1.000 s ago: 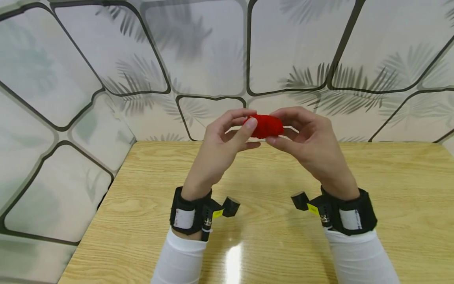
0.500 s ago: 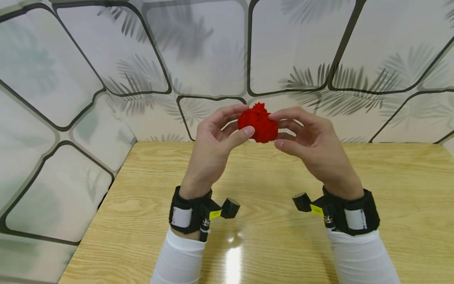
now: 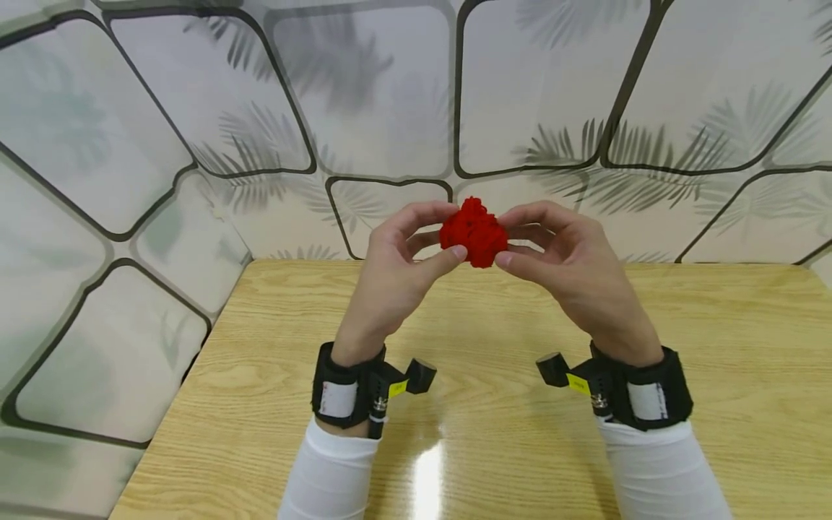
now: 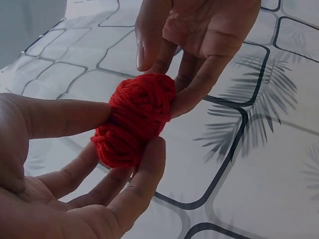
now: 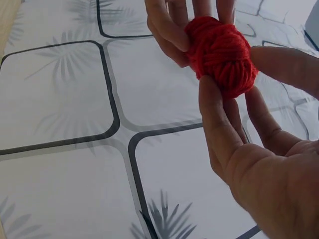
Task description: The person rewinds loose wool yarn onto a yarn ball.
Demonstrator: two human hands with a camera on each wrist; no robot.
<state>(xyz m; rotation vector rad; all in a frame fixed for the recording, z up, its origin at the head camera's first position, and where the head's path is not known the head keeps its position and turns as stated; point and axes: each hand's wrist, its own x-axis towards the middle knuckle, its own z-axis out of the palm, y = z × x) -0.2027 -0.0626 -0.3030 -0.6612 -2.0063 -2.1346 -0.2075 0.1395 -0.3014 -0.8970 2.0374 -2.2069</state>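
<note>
A small ball of red yarn [image 3: 474,232] is held up in the air above the far edge of the table. My left hand [image 3: 399,271] pinches its left side between thumb and fingers, as the left wrist view also shows, with strands wound across the yarn [image 4: 134,117]. From the opposite side my right hand [image 3: 572,267] has its thumb and fingertips on the ball. In the right wrist view the yarn [image 5: 222,57] sits between the right thumb and fingers, and the left fingers reach it from above.
Below the hands lies a light wood table [image 3: 481,404] with a glossy reflection. Behind and to the left rises a pale covering [image 3: 364,87] with dark outlines and leaf prints. Each wrist wears a black strap [image 3: 347,386] with a small camera.
The yarn ball has been turned between the fingers, from lying sideways to showing a pointed top. Both hands shift only slightly, and the right fingers have moved back in against the ball.
</note>
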